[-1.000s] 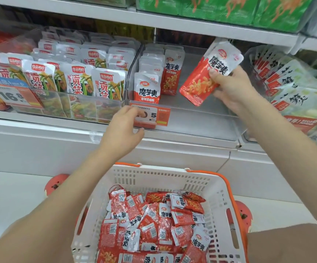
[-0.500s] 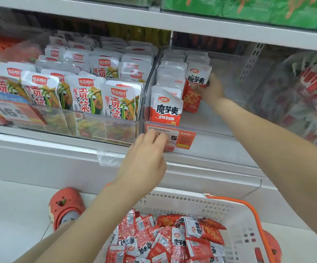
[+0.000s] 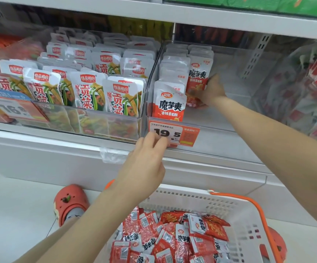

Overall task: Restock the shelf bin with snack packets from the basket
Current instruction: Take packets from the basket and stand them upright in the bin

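Gripping packet (image 3: 197, 86), right hand (image 3: 211, 92)

— From where is the scene viewed?

— From a single wide-angle camera worn on the head, faced forward and down. The clear plastic shelf bin (image 3: 220, 118) is seen close, at arm's reach, slightly from above.

— What is taken in below?

— The white perforated plastic basket with orange handles (image 3: 235, 211) is looked into steeply at the lower edge. Straight shelf lines are bowed near the borders. No second view is given.
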Available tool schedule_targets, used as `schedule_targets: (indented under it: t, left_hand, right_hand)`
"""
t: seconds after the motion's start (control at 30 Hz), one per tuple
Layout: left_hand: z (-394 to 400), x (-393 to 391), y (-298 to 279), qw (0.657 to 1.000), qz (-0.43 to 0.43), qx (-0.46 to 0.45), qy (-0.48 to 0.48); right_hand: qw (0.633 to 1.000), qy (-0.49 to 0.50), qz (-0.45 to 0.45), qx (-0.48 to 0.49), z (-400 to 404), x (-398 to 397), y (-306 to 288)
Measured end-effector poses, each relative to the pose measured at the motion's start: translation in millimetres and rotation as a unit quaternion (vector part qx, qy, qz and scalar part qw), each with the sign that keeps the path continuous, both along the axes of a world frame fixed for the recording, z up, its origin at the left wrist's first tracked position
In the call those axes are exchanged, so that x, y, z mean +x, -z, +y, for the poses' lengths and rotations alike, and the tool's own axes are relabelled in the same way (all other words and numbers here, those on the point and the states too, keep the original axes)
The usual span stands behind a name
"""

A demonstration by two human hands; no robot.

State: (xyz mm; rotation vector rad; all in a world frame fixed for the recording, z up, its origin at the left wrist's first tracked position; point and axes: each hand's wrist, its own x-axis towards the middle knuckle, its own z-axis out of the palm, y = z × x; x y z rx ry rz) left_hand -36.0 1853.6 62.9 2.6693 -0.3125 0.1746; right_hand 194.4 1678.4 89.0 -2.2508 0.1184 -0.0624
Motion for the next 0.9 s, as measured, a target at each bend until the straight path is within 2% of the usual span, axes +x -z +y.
schedule_targets:
  t: [0.07,0.2,0.4,0.47,0.53,0.63,0.7,0.77,0.83,0.9]
  left_hand:
    - [-1.3,1.0,-0.6,1.000,0.001,0.001,-0.004]
    - [-8.3,3.0,-1.5,1.000,-0.003,-0.008,-0.005]
    - [-11.0,5.0,2.6,1.000,-0.017,-0.014,-0.004]
    - [-10.4,3.9,4.1,1.000,-0.021,-0.012,-0.004]
    - [-11.1,1.7,7.2,0.999,-0.030,-0.012,-0.004]
    - [-18.9,-6.5,19.6,0.999,-0.019,-0.040,-0.009]
    - [-26.8,-20.3,38.5,0.996,0.033,-0.080,-0.011]
    - [-31.9,-38.0,66.5,0.991,0.102,-0.081,-0.006]
    - [-31.6,-53.9,97.8,0.985,0.169,-0.038,-0.008]
    - [-28.7,-66.2,126.4,0.974,0.226,-0.001,-0.019]
  right_hand:
    - [0.999,0.000,0.045,0.029,0.1,-1.5,0.0]
    - [0.997,0.007,0.067,0.048,-3.6,-0.6,-0.6]
    - [0.998,0.021,0.053,-0.012,-5.8,-7.2,-7.6]
    - [0.998,0.046,0.005,-0.034,-6.0,-18.4,-21.0]
    - [0.992,0.046,-0.106,-0.051,-8.0,-44.0,-36.3]
    - [0.957,-0.019,-0.284,-0.053,-12.4,-115.8,-51.3]
    - [0.945,-0.060,-0.318,-0.043,-17.2,-166.6,-43.3]
    - [0.953,-0.067,-0.294,-0.039,-25.4,-210.1,-13.5]
    - [0.968,-0.078,-0.229,-0.058,-34.8,-246.1,31.6]
    - [0.970,-0.136,-0.129,-0.152,-44.9,-274.2,80.3]
